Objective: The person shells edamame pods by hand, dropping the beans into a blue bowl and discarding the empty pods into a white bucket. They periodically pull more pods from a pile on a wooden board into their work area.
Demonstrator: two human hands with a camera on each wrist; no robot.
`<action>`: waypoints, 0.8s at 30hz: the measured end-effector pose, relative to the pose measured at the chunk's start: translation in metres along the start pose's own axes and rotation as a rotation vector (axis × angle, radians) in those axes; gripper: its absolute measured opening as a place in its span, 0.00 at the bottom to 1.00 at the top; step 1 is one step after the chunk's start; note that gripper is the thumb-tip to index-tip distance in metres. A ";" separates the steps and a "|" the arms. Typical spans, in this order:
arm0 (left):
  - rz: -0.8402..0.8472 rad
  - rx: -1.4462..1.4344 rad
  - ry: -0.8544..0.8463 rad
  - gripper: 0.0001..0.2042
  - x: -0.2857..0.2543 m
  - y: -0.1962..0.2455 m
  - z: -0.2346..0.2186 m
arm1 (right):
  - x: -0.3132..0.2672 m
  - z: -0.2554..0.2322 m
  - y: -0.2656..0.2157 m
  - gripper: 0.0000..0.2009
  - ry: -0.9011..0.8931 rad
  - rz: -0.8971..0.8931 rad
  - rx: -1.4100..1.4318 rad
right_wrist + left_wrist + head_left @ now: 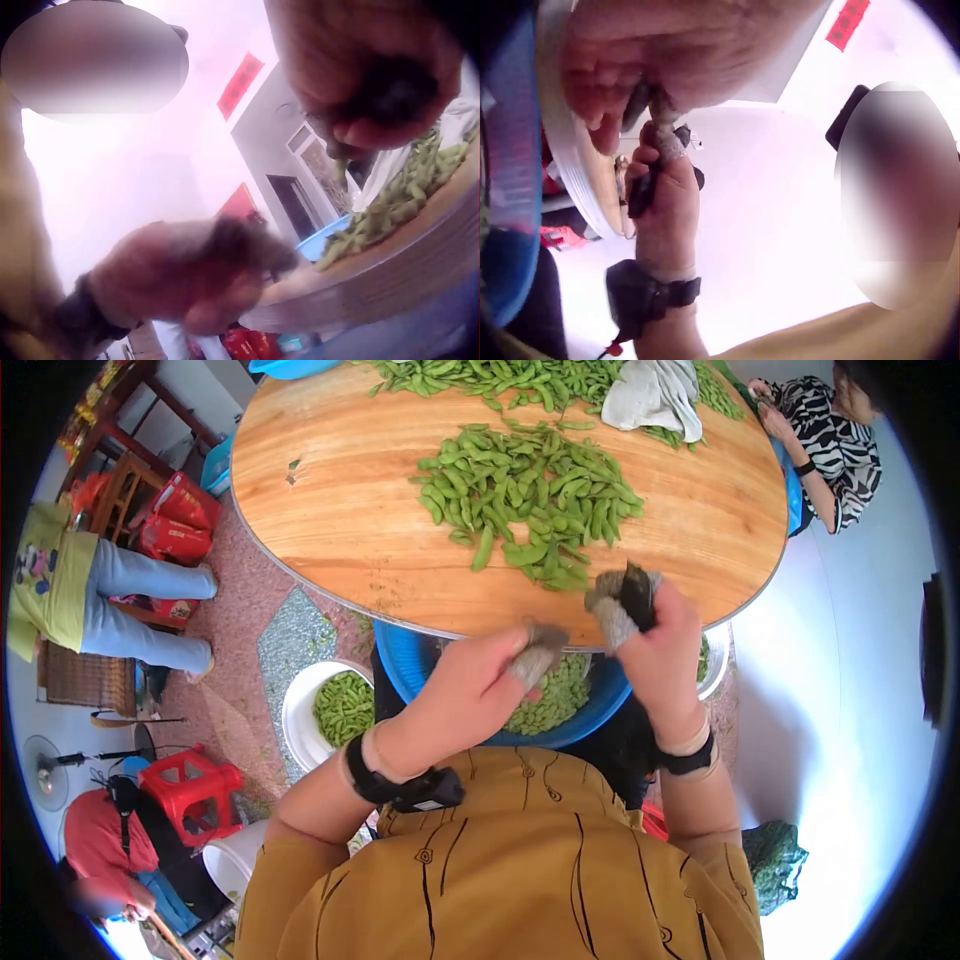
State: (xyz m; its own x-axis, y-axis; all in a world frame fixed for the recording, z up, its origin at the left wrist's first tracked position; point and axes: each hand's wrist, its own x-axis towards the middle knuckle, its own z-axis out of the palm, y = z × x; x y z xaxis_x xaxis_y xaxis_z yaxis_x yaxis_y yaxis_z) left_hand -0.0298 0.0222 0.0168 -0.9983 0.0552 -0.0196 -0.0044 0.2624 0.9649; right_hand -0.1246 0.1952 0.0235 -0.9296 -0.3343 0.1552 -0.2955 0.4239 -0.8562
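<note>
My left hand (478, 690), with grey coverings on its fingertips, hovers over the blue basin (400, 670) at the table edge. Its fingers are bent and blurred; I cannot tell whether they pinch anything. Shelled green beans (555, 700) lie in the basin below. My right hand (655, 635), also with grey finger coverings, is at the table edge beside the pods and grips a dark object (637, 598). In the right wrist view a small greenish tip (342, 169) hangs below that hand. A pile of green soybean pods (530, 495) lies on the wooden table (340, 510).
More pods (480, 380) and a whitish cloth (655, 400) lie at the table's far side. A white bucket of pods (300, 705) stands left of the basin. Another person (830, 450) sits at the right; one stands at the left near a red stool (190, 790).
</note>
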 end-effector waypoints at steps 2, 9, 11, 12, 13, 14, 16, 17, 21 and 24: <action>-0.113 -0.260 0.060 0.10 0.011 0.005 0.004 | -0.019 0.003 -0.007 0.11 -0.020 -0.047 0.075; -0.100 -0.505 0.144 0.10 0.011 -0.004 0.011 | -0.035 0.002 -0.012 0.15 -0.190 0.059 0.285; -0.109 -0.505 0.163 0.10 0.007 -0.006 0.007 | -0.034 -0.001 -0.013 0.16 -0.237 0.097 0.342; -0.113 -0.445 0.107 0.10 0.005 -0.007 0.005 | -0.032 -0.004 -0.011 0.18 -0.334 0.066 0.315; -0.116 -0.385 0.051 0.11 0.003 -0.007 0.003 | -0.031 -0.006 -0.010 0.21 -0.430 0.033 0.289; -0.117 -0.383 0.045 0.11 0.002 -0.010 0.001 | -0.031 -0.006 -0.009 0.21 -0.425 0.036 0.290; -0.047 -0.286 0.000 0.14 0.000 -0.015 0.001 | -0.033 -0.006 -0.007 0.25 -0.447 0.036 0.345; -0.049 -0.284 -0.004 0.14 -0.001 -0.013 0.001 | -0.033 -0.008 -0.009 0.25 -0.443 0.038 0.347; 0.180 0.076 0.068 0.16 0.002 -0.013 0.000 | -0.032 -0.011 -0.014 0.24 -0.532 0.210 0.456; 0.381 0.409 0.073 0.11 0.001 -0.015 -0.005 | -0.030 -0.011 -0.009 0.19 -0.587 0.268 0.575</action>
State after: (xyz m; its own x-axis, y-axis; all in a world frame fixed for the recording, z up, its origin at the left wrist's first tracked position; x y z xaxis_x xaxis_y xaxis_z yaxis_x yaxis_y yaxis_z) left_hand -0.0312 0.0137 0.0040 -0.9265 0.1565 0.3423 0.3656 0.5901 0.7198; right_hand -0.0966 0.2105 0.0320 -0.6406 -0.7322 -0.2312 0.2221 0.1116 -0.9686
